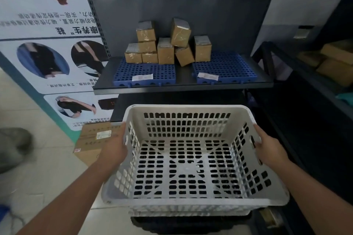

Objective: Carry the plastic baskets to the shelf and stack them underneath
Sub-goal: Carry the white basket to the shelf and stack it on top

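Gripping a white basket [189, 160] by its two short sides, the person held it level in front of a dark shelf [183, 87]. The left hand [114, 149] was closed over the basket's left rim, with fingertips tucked into the handle slot; the right hand [267, 150] clasped the right rim the same way, thumb on top. The basket was empty, its slotted floor and walls showing darkness beneath. Under its near edge sat the rim of something dark [191, 223]; whether that was another basket could not be told. On the shelf lay two blue perforated mats [145, 71], each with a paper slip near its front edge. Small brown boxes [166, 44] wrapped in tape were piled at the back of the shelf, mostly on the left mat, one tilted atop the others. Left of the shelf stood a printed poster [47, 53], leaning on the frame, and a cardboard carton [91, 143] rested on the tiled floor just beside the left hand. More brown parcels [334, 59] lay on another shelf at the right
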{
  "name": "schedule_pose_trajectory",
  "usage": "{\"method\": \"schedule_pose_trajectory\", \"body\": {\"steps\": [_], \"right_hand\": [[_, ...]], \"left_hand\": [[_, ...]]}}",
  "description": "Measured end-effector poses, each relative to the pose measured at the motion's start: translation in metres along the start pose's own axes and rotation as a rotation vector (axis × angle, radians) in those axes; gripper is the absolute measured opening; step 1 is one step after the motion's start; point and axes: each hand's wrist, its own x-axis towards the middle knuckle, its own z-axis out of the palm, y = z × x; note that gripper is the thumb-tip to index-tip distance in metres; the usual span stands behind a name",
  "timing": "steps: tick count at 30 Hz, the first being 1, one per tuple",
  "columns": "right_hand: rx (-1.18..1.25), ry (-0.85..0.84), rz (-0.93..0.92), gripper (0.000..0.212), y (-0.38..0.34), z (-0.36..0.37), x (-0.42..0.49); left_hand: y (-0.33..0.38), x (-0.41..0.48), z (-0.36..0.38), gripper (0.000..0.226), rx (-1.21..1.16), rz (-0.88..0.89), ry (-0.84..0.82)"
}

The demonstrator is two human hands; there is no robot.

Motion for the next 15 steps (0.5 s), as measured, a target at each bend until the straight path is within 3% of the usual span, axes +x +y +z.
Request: {"method": "schedule_pose_trajectory", "body": {"steps": [15], "right_hand": [[0.04, -0.024, -0.04, 0.07, 0.021, 0.002, -0.003]], "left_hand": [[-0.006, -0.005, 0.007, 0.093, -0.061, -0.042, -0.047]]}}
